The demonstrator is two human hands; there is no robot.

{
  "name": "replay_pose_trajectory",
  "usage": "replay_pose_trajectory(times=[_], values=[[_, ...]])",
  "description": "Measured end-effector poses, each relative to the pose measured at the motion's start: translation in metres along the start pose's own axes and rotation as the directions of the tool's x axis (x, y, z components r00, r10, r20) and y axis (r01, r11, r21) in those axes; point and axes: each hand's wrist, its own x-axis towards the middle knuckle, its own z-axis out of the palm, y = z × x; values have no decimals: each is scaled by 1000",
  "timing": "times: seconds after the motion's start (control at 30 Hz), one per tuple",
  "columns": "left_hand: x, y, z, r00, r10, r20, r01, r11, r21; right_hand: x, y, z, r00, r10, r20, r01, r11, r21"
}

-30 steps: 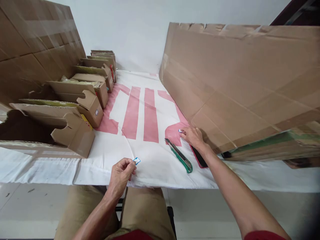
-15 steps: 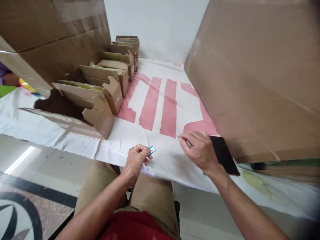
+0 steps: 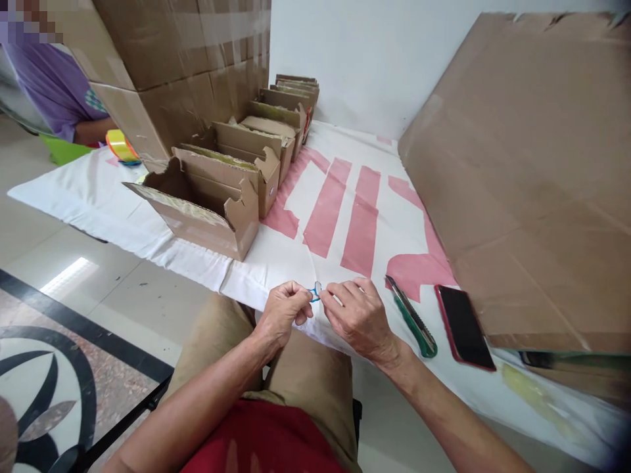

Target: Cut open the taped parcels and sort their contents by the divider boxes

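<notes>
A small piece with a blue edge and a pale middle [image 3: 317, 290] is held over the table's front edge, its exact kind too small to tell. My left hand [image 3: 286, 309] pinches its left end between thumb and fingers. At the right end, my right hand [image 3: 355, 314] has its thumb and fingertips closed on the piece. The two hands almost meet, palms inward. Just right of my right hand, a green utility knife [image 3: 414, 318] lies on the white cloth, blade end pointing away from me.
A phone in a red case [image 3: 463, 327] lies right of the knife. Open cardboard boxes [image 3: 211, 223] stand in a row on the left. Large cardboard panels [image 3: 522, 184] flank the table. A roll of yellow tape [image 3: 122, 146] and a person in a purple sleeve [image 3: 54, 92] are far left.
My right hand has moved left, away from over the utility knife, and now grips the small blue-edged piece. The knife lies uncovered. My view has turned slightly left.
</notes>
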Motion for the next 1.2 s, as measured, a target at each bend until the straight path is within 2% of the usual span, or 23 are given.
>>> replay_pose_trajectory(times=[0.13, 0.3, 0.4, 0.5, 0.6, 0.67, 0.73, 0.8, 0.87, 0.93, 0.97, 1.03, 1.2], values=[[-2, 3, -2, 1000, -17, -13, 16, 997, -72, 6, -4, -5, 999, -49, 14, 50, 996, -68], [-1, 0, -7, 999, -9, -44, 9, 1000, 2, 10, -12, -5, 993, -106, 42, 110, 989, -94], [-4, 0, -14, 999, 3, -45, -3, 1000, 4, 12, -16, -4, 997, -54, 56, 54, 999, 8], [-11, 7, -31, 998, 46, -48, -44, 998, 34, 13, -17, -4, 997, 75, 12, -76, 979, 191], [-18, 28, -67, 987, 141, -71, -131, 983, 132, 10, -13, 1, 987, 152, -47, -132, 946, 295], [-21, 51, -101, 952, 257, -164, -221, 952, 211, 6, -8, 8, 984, 164, -76, -132, 939, 318], [-20, 81, -141, 869, 387, -309, -304, 909, 285, 2, -3, 20, 981, 172, -86, -134, 932, 335], [-15, 112, -183, 751, 479, -455, -350, 873, 340, 0, 0, 33, 978, 190, -85, -150, 925, 348], [-5, 141, -221, 647, 513, -563, -354, 857, 374, -1, 1, 46, 974, 216, -70, -178, 916, 360], [14, 165, -253, 582, 508, -634, -310, 860, 405, 1, -2, 57, 969, 242, -42, -209, 904, 374], [26, 175, -265, 568, 498, -656, -275, 865, 419, 2, -5, 62, 968, 249, -26, -221, 898, 380], [54, 192, -285, 569, 470, -675, -188, 874, 449, 4, -12, 70, 967, 254, -11, -230, 892, 390], [136, 239, -309, 615, 452, -646, -5, 822, 570, -8, -22, 93, 968, 251, -10, -226, 890, 397]])
